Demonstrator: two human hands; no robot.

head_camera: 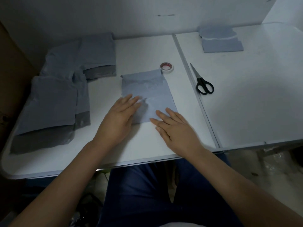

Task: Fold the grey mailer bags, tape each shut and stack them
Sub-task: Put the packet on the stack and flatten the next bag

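Item: one flat grey plastic mailer bag [148, 94], lying on the white table [147, 51] just in front of the person, at centre. Its long axis runs near to far, leaning slightly right at the near end; the paler, wrinkled band (probably the flap or fold) faces the far side, its far right corner touching the small roll of white tape [166, 67].

Hands: the left hand [122, 113] lies flat on the bag's near left part, fingers straight and together, grasping nothing. The right hand [173, 126] presses the near right corner with straight, spread fingers, likewise holding nothing.

Other stock: unfolded grey mailer bags [54, 99] overlapping at left; a stack of folded grey bags [220, 41] at far right; black-handled scissors [202, 82] to the right of the bag, well apart from it.

Risks, as judged: the slick film may slide under the palms and fold askew; trapped air may spring the fold open before tape goes on; both hands are occupied (the tape is out of immediate grasp), so releasing one may loosen the crease.
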